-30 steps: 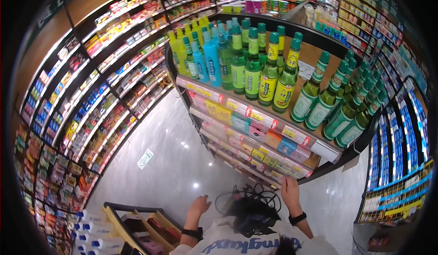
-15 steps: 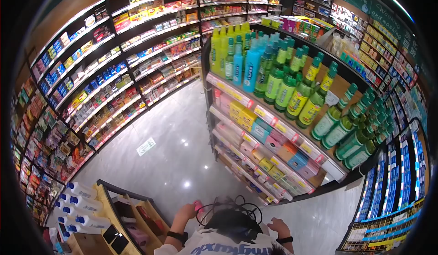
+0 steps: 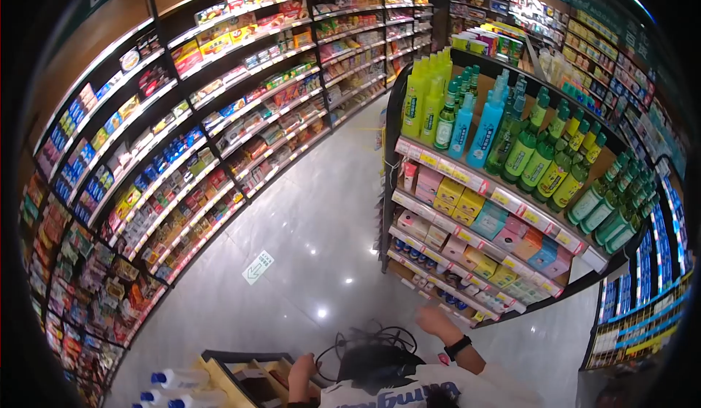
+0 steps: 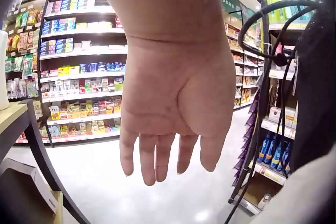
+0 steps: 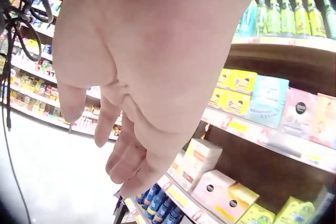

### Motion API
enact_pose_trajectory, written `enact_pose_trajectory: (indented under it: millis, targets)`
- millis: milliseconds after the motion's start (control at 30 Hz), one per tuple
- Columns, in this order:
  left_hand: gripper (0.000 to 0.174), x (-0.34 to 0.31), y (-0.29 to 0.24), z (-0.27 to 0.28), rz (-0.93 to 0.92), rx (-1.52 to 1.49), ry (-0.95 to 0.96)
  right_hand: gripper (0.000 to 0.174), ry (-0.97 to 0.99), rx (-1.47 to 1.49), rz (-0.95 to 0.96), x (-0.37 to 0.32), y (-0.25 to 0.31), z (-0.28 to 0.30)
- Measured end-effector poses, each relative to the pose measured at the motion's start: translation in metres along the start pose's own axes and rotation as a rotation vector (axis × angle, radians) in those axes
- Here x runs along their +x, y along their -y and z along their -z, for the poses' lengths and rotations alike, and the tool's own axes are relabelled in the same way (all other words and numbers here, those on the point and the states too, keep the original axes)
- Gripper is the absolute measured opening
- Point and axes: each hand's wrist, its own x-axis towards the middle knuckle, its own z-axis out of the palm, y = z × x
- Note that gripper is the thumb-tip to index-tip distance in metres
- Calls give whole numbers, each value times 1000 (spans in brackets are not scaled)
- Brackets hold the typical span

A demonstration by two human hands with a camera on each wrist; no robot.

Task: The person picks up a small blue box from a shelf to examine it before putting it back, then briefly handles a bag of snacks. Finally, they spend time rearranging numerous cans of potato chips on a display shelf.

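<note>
My left hand (image 3: 301,370) hangs low beside the body, near a wooden display stand (image 3: 219,370). The left wrist view shows this hand (image 4: 176,98) palm side, its fingers pointing down, loosely extended and holding nothing. Farther forward is my right hand (image 3: 437,322), in front of the lower shelves of a curved display unit. In the right wrist view the right hand (image 5: 142,61) has loosely bent fingers and nothing in its grasp. Green bottles (image 3: 537,156) and blue bottles (image 3: 488,127) stand on the unit's top shelf, with yellow boxes (image 3: 467,205) below.
Long stocked shelves (image 3: 248,109) curve along the left. A grey shiny floor (image 3: 292,291) runs between them and the display unit, with an arrow sign (image 3: 258,268) on it. Black cables (image 3: 372,342) hang at the body's front. White bottles (image 3: 179,380) stand at lower left.
The head view has swung, so the display unit sits farther right and the left shelves show more. My right hand has swung forward, while my left appears lower. Both stay without anything held.
</note>
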Motion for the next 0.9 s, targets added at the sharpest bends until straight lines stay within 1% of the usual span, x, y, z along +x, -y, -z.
enact_pose_trajectory:
  millis: [67,133,167,233,267,333,367,433,533,567,667,700,767,800,900]
  targets:
    - [52,18,19,19,-8,-30,-19,24,-15,58,21,12,17,-12]
    - [53,21,13,52,-14,-88,-39,25,7,129,66,16,32,-17]
    - [52,25,10,65,-70,-88,-95,26,2,157,44,20,36,-18]
    - [52,46,0,89,-142,-118,-61,29,-9,199,-1,30,37,-8]
    - [52,57,-7,99,-178,-135,-45,33,33,206,-82,38,34,-1]
    - [50,92,-25,119,-283,-106,-48,47,120,224,-233,60,32,25]
    - [49,109,-35,131,-333,-90,-54,50,27,186,-221,67,32,37]
    - [47,134,-70,163,-478,-65,-111,58,-162,110,-188,84,27,60]
    - [43,160,-138,220,-649,6,-188,64,-327,327,-233,127,2,75]
    - [42,166,-162,236,-699,34,-207,65,-359,344,-201,138,2,89]
    - [42,182,-232,270,-820,12,-199,67,-410,697,-174,171,-6,109]
    - [44,187,-254,277,-890,-4,-166,73,-342,783,-174,175,2,127]
    - [49,195,-293,286,-1026,-40,-91,79,-294,1005,-158,189,-8,127]
    - [52,195,-313,291,-1043,-45,-30,82,-271,1113,-150,194,-13,127]
    - [62,201,-362,298,-1083,-45,142,88,-185,1207,-168,200,-14,134]
